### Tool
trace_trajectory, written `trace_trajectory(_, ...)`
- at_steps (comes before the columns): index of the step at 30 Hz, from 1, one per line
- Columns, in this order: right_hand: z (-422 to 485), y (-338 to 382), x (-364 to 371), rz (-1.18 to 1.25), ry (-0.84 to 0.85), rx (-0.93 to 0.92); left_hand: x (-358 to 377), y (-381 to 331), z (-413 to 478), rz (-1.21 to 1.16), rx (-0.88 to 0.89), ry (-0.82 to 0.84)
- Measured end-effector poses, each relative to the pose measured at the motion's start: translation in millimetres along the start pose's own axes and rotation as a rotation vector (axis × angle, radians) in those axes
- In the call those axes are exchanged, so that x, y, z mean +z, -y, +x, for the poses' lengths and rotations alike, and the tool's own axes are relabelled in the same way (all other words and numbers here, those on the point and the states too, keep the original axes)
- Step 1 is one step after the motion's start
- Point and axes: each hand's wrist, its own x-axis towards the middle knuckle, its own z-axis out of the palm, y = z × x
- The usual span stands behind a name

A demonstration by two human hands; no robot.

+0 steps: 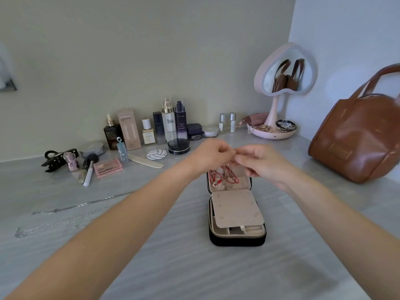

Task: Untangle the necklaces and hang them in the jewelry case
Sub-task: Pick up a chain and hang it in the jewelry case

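A left hand (211, 155) and right hand (262, 162) meet above an open black jewelry case (237, 213) in the middle of the tabletop (173, 267). Each grip pinches the tangled necklaces (225, 178), red cords and thin chains dangling over the case's far half. At left lie silver chains (71, 213).

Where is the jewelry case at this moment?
Head view: the jewelry case lies open on the table, just right of centre, beneath the left hand and right hand, left of the bag.

Home vanity: cosmetics (171, 124), heart mirror (285, 70)
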Motion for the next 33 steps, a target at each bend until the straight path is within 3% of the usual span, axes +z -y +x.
trace_trajectory(11, 11, -7, -3, -0.212, -0.185, -0.095, -1, 3, 0, 0.191, 0.038, -0.080)
trace_trajectory(16, 19, -4, -1, -0.417, -0.173, -0.175, -9, 15, -2, 0.087, 0.034, -0.334)
trace_trajectory(21, 23, 6, 7, -0.603, -0.194, -0.213, 6, 25, -6, -0.038, -0.169, -0.118)
trace_trajectory(28, 29, 3, 19, -0.791, -0.259, -0.277, 17, 29, 0, 0.012, -0.181, -0.290)
trace_trajectory(33, 25, -5, 18, -0.986, -0.376, -0.315, 18, 36, 0, -0.091, -0.177, -0.295)
